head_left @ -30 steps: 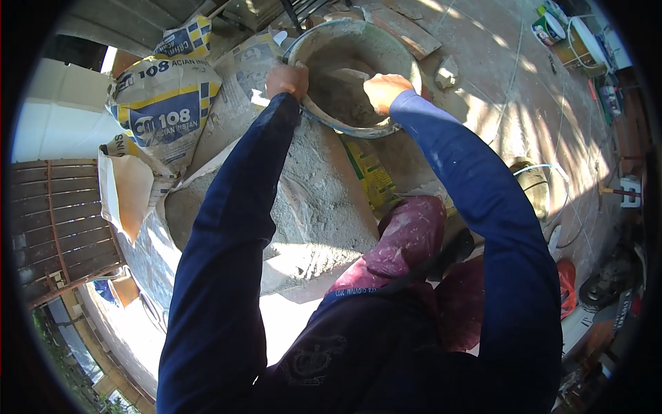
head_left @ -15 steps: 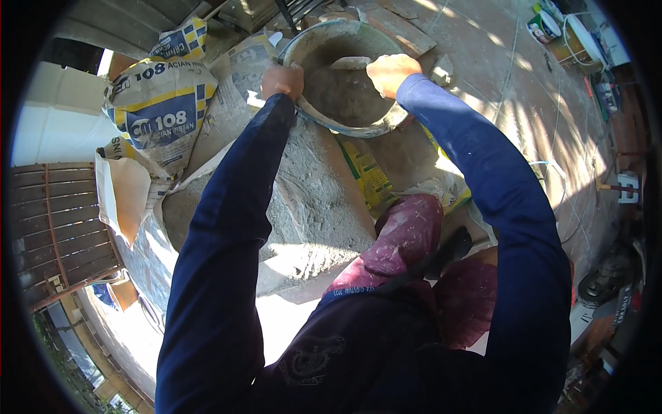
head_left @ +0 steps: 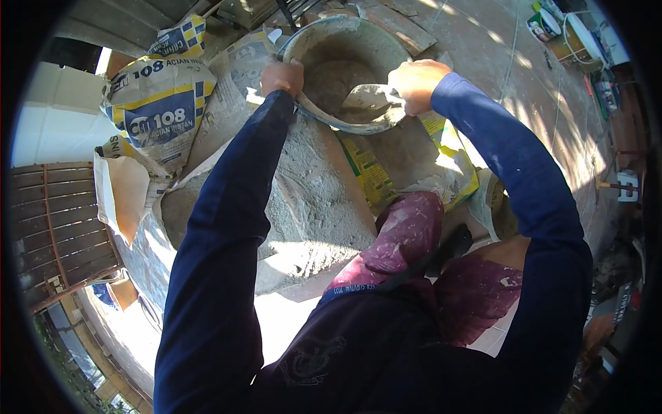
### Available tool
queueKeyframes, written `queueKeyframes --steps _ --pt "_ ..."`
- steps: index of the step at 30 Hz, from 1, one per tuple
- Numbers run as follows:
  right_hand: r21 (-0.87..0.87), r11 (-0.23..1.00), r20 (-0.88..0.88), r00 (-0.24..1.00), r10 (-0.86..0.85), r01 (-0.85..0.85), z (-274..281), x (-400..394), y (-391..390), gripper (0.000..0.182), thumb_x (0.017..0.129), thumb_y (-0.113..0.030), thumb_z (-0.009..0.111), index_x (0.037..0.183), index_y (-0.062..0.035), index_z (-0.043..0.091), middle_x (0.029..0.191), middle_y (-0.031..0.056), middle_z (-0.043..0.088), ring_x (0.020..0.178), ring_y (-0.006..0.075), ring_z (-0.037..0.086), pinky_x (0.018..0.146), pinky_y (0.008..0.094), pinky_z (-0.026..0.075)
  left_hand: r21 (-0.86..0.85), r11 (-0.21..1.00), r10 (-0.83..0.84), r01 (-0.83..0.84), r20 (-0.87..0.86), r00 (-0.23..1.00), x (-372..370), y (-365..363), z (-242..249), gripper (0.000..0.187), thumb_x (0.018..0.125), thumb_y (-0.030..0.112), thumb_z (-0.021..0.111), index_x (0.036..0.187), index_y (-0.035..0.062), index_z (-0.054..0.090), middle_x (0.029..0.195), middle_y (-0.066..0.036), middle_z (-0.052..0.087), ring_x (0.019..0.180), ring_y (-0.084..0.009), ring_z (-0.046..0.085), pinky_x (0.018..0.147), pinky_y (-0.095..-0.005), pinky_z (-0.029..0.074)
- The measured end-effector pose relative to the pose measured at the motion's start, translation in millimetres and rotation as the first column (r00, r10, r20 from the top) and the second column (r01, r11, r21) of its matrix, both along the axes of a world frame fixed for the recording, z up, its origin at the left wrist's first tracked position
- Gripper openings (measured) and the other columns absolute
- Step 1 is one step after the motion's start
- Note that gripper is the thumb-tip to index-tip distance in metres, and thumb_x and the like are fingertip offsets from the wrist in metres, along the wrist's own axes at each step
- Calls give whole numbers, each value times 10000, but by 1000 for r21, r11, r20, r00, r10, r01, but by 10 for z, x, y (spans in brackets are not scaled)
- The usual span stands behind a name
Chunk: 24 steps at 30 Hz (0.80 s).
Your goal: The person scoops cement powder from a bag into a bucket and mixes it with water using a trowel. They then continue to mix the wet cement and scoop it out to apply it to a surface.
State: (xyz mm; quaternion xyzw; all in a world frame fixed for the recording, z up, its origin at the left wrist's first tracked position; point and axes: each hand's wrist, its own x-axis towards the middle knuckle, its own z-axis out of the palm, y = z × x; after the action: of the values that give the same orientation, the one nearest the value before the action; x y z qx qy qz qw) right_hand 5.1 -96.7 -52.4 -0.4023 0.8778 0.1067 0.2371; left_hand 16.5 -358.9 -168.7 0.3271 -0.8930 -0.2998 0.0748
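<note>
A round mixing tub (head_left: 307,43) with a mortar-smeared rim stands in front of me. Grey-brown mortar (head_left: 332,81) lies in its bottom. My left hand (head_left: 282,77) is closed around the tub's left rim. At the right side of the tub, my right hand (head_left: 418,84) grips a trowel by its handle, which the fingers mostly hide. The trowel's mortar-coated blade (head_left: 367,98) reaches left over the inside of the tub, near the right wall.
A cement bag (head_left: 162,117) marked 108 stands at the left. Close to my knees lies an opened bag with grey powder (head_left: 314,200). A yellow-green bag (head_left: 372,176) lies below the tub. Buckets (head_left: 576,41) stand at the far right.
My right hand has moved right with the trowel, from over the tub to its right rim. The blade has turned and now shows its broad face. My left hand stays on the rim.
</note>
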Motion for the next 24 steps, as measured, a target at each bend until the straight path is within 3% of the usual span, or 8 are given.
queueKeyframes --steps 2,4,7,8,12,18,22,24 --pt "1 996 10 996 -86 86 232 -6 31 175 693 -102 688 865 -115 717 816 118 704 794 320 678 716 437 528 26 1000 10 -10 30 1000 41 -7 20 490 831 363 605 1094 -46 668 1119 -273 654 1085 -407 624 941 -435 490" --pt "2 994 50 993 -109 109 163 3 38 198 711 -85 696 903 -46 725 895 135 724 872 297 703 781 418 543 36 999 -13 11 54 998 22 -2 45 494 830 359 605 1113 -42 658 1129 -271 651 1092 -408 620 945 -437 486" --pt "32 998 66 996 -65 63 -399 -57 -17 244 680 -113 702 915 -53 732 924 147 723 899 314 698 785 420 545 16 1000 -1 2 -38 999 -7 -34 -67 504 830 353 606 1144 -40 635 1140 -267 648 1100 -409 614 952 -441 481" --pt "-28 992 6 992 -124 124 -423 10 -39 238 684 -123 687 909 -66 739 958 138 726 914 309 699 782 418 552 10 1000 -1 1 -39 999 -11 -33 -27 505 829 351 608 1150 -39 630 1140 -268 648 1100 -409 614 953 -442 480" --pt "123 986 -85 991 -99 109 -520 -243 -191 232 709 -135 686 931 -104 746 985 113 731 942 279 705 796 399 560 8 1000 12 -12 -34 999 9 -18 -41 507 829 344 614 1162 -38 619 1133 -273 648 1097 -410 614 952 -442 481" --pt "78 994 -298 953 -51 78 -374 -628 -270 249 723 -128 726 970 -99 733 998 126 724 965 287 697 803 416 563 10 1000 -3 3 -23 1000 4 -21 -45 543 838 355 603 1220 -31 577 1149 -280 640 1112 -405 609 962 -440 473" --pt "-91 996 -412 911 -15 -25 -446 -703 -292 189 826 -142 599 952 -102 735 956 130 726 911 300 707 778 419 566 1 1000 -15 15 18 1000 7 -17 -31 559 851 363 590 1252 -25 557 1163 -277 636 1120 -399 606 967 -438 469" --pt "-22 1000 -421 907 -14 5 -503 -584 -353 224 862 -151 557 978 -96 741 979 119 730 926 304 708 793 429 564 -15 1000 -14 13 -33 999 -5 -24 -82 525 834 348 609 1187 -41 595 1126 -278 649 1095 -409 615 953 -444 479"
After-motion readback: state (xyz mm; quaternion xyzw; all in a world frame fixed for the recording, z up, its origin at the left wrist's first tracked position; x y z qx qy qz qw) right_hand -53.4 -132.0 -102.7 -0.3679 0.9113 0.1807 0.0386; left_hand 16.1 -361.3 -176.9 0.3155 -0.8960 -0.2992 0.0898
